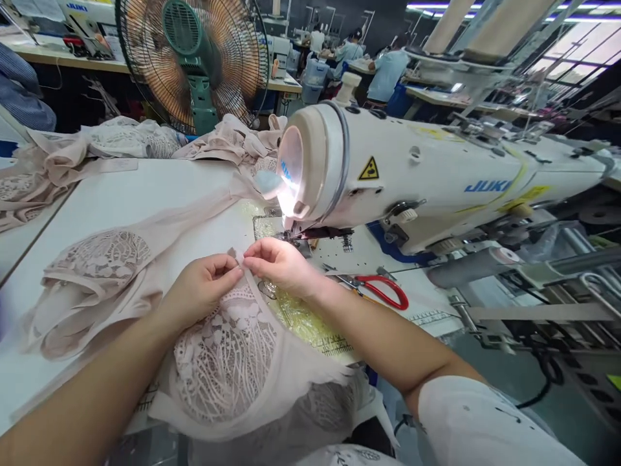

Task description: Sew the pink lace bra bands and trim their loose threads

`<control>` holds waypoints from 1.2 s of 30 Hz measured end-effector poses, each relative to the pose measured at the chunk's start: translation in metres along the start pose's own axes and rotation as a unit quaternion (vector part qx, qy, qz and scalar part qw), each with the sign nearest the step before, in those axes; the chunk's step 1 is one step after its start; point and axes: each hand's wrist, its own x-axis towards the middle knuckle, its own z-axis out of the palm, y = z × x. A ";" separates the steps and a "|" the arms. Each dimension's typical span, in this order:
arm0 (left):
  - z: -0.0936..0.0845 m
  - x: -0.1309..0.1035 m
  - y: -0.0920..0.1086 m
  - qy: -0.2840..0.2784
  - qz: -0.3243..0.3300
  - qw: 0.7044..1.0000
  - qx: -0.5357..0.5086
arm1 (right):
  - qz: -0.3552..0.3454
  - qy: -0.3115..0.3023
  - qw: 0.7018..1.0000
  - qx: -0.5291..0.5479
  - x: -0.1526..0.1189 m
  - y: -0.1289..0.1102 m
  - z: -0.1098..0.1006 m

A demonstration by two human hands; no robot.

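A pale pink lace bra (pixel 228 362) hangs over the front edge of the sewing table, its top strap end pinched between my two hands. My left hand (pixel 204 285) has thumb and forefinger closed on the edge of that strap end. Close beside it, my right hand (pixel 276 262) pinches the same strap end from the other side. Both hands are just in front of the lit needle area of the sewing machine (pixel 417 168). Another lace bra (pixel 107 259) lies on the table to the left of my hands.
Red-handled scissors (pixel 388 291) lie right of my right forearm. More lace pieces (pixel 228 142) are heaped at the table's back edge, below a large fan (pixel 194 58). A grey roller (pixel 475 265) stands at the right. Several people sit at machines farther back.
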 end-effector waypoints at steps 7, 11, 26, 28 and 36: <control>-0.010 -0.001 0.001 0.059 0.020 0.994 -0.094 | 0.037 -0.103 0.963 -0.245 -0.025 -0.036 -0.009; -0.010 -0.004 0.008 0.112 0.048 0.985 -0.121 | 0.011 -0.078 0.957 -0.278 -0.067 -0.029 -0.005; 0.005 -0.122 0.047 -0.117 0.110 0.904 0.396 | -0.110 -0.172 0.913 -0.354 -0.181 -0.034 -0.006; 0.010 -0.131 0.048 -0.156 0.066 0.908 0.384 | -0.101 -0.218 0.900 -0.363 -0.190 -0.039 -0.010; 0.033 -0.152 0.035 -0.240 0.044 0.911 0.333 | -0.070 -0.297 0.858 -0.414 -0.221 -0.036 -0.010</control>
